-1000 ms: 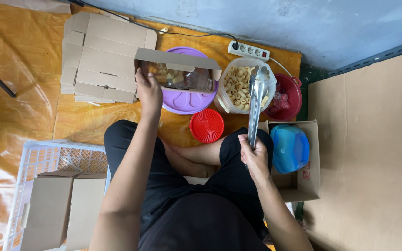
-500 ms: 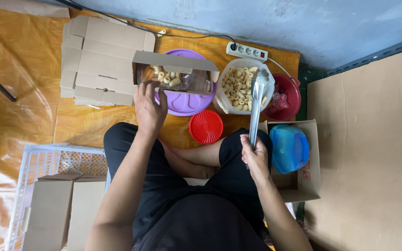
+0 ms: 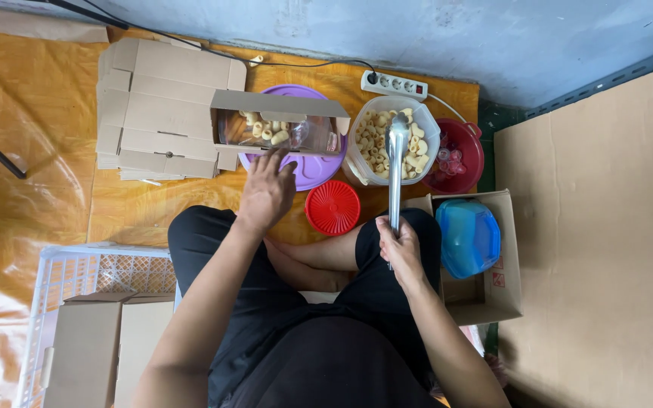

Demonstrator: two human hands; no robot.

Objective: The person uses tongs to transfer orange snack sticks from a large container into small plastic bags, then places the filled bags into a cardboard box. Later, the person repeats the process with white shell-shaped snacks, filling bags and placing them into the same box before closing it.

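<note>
I sit cross-legged on an orange floor sheet. My left hand (image 3: 266,190) hovers with its fingers apart just in front of an open cardboard box (image 3: 281,125) lined with clear plastic and holding pale ring-shaped snacks; the box rests on a purple lid (image 3: 315,168). My right hand (image 3: 400,248) grips metal tongs (image 3: 397,170) by the handle end. Their tips reach into a clear tub (image 3: 391,140) full of the same snacks.
A stack of flat cardboard boxes (image 3: 164,106) lies at the left, a red lid (image 3: 332,207) by my knee, a red tub (image 3: 459,155) and power strip (image 3: 394,85) behind. A blue container (image 3: 468,236) sits in a carton; a white crate (image 3: 92,317) holds boxes.
My left hand has let go of the snack box and drawn back toward me. The tongs stay in the tub, held by my right hand.
</note>
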